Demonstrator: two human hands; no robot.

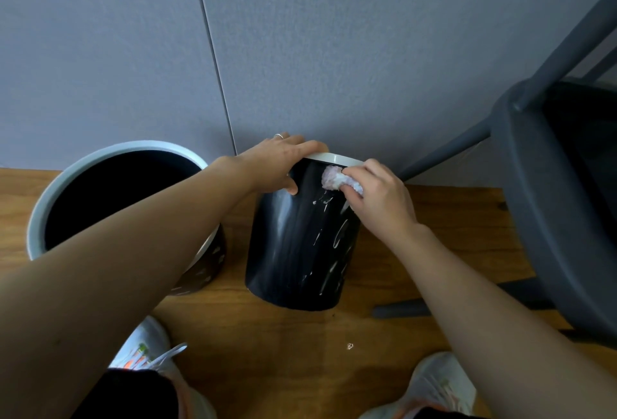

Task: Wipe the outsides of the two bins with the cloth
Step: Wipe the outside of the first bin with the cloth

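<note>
Cloth (338,179) is bunched up small in my right hand (377,198), fingers curled round it, and it's pressed on the upper wall of the right bin (293,251), just under the pale rim. Left hand (280,161) is draped over that rim on the far-left side, fingers curled over the top edge and thumb down against the outside wall, so it's gripping the bin to hold it steady. The bin looks tipped a bit toward the wall, though the wide lens makes that hard to call.

As for progress, I'd say we're early-to-mid on this one. The right bin's black side has white streaks and smears running down below the cloth, mostly on the right half, so that patch isn't done yet. The left half looks cleaner and glossy, but I can't see the back at all.

The left bin (66,191) stands just beside it on the floor (417,251), close to the wall (334,51), partly behind my left forearm. Nobody's touching it. Its lower wall shows pale marks too, so my guess is it's waiting its turn.

Further out: a grey chair (547,191) to the right, my shoes (147,348) at the bottom, and a little crumb (350,346) of something on the floor between them.
</note>
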